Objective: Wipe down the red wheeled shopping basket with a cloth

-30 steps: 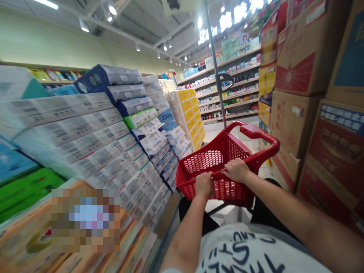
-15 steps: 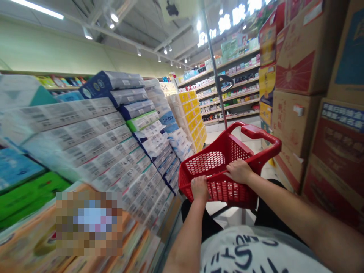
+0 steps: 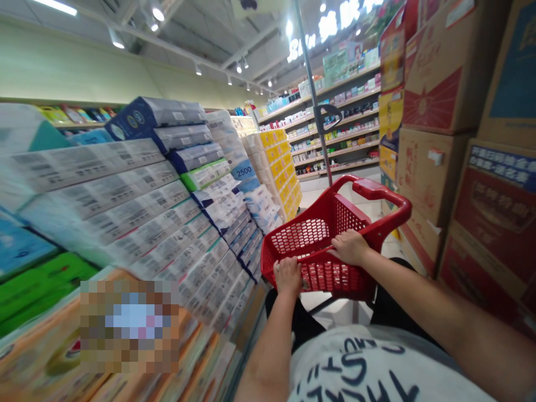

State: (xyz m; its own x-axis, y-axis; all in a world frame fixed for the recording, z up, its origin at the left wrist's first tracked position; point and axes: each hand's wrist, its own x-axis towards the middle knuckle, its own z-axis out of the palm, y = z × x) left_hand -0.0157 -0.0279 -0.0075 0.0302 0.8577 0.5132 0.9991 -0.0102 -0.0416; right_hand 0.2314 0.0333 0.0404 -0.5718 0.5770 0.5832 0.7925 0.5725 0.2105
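A red plastic shopping cart (image 3: 301,234) with perforated walls stands right in front of my body, its basket tilted in view. My left hand (image 3: 288,273) is closed over the near rim towards the left corner. Farther right along that same rim, my right hand (image 3: 348,245) grips with its fingers curled over the edge. The cart's thick looped handle (image 3: 385,195) rises at the right, with neither hand on it. A grey pole (image 3: 318,111) stands up beyond the basket. No goods show in the visible part of the basket.
Stacked tissue packs (image 3: 138,190) line the left side, with orange packs (image 3: 50,357) close at lower left. Yellow-and-white packs (image 3: 276,167) stand farther along. Tall cardboard boxes (image 3: 431,167) wall the right. Stocked shelves (image 3: 339,123) cross the back; pale tiled floor (image 3: 314,195) lies between.
The view has shifted slightly, so shelves and stacks sit a little farther left and higher. Both hands keep their hold on the cart rim.
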